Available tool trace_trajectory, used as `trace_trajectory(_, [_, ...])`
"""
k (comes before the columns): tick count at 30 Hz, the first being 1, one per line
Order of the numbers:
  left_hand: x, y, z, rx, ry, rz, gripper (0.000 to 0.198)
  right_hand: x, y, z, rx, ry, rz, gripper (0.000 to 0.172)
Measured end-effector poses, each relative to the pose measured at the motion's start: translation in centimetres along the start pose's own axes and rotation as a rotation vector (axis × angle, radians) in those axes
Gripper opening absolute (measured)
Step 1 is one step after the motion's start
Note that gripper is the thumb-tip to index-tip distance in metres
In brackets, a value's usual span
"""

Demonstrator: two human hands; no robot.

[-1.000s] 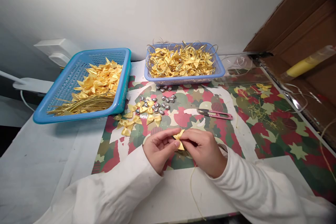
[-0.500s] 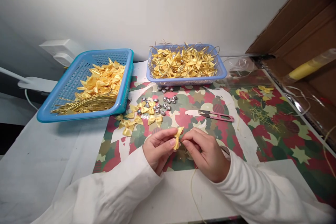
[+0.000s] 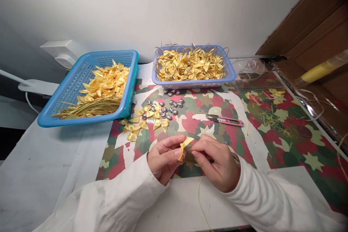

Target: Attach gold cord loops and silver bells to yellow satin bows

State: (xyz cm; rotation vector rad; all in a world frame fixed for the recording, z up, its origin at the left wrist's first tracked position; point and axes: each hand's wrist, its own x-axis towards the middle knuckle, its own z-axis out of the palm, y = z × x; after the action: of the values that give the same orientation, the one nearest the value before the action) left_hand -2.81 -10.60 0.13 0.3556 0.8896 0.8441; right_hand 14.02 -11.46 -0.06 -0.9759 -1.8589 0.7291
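Observation:
My left hand (image 3: 165, 156) pinches a yellow ribbon bow (image 3: 182, 148) between thumb and fingers, one pointed tail sticking up to the right. Just right of the bow, my right hand (image 3: 216, 161) is closed in a pinch. Whatever its fingertips hold is too small to make out, perhaps a needle. A thin yellow thread (image 3: 200, 199) hangs from beneath this hand down over the white table edge. Beyond my hands lie several loose yellow bows (image 3: 161, 125) and several shiny silver bells (image 3: 171, 110). Pink thread snips (image 3: 227, 120) rest behind my right hand.
A blue basket (image 3: 78, 120) at left holds yellow bows and gold cords. Another blue basket (image 3: 194, 84) at the back is heaped with bows on gold loops. Thread scraps (image 3: 274, 123) lie at right, near a cardboard box (image 3: 304, 25). A patterned sheet covers the table.
The bow has turned slightly in my left hand, its upper tail now leaning further right. My right hand has drawn a little to the right, widening the gap from the bow.

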Motion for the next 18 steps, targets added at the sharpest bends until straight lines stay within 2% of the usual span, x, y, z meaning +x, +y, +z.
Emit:
trace_trajectory(6, [-0.11, 0.03, 0.24, -0.059, -0.019, -0.015, 0.028, 0.0, -0.02, -0.04, -0.003, -0.01, -0.012, 0.017])
trace_trajectory(12, [0.09, -0.3, -0.4, 0.061, -0.017, 0.047, 0.03, -0.02, 0.1, -0.07, -0.009, -0.015, -0.023, 0.018])
trace_trajectory(18, [0.11, -0.64, -0.52, 0.096, -0.029, 0.047, 0.035, -0.19, 0.21, 0.04, -0.003, -0.027, -0.023, 0.018])
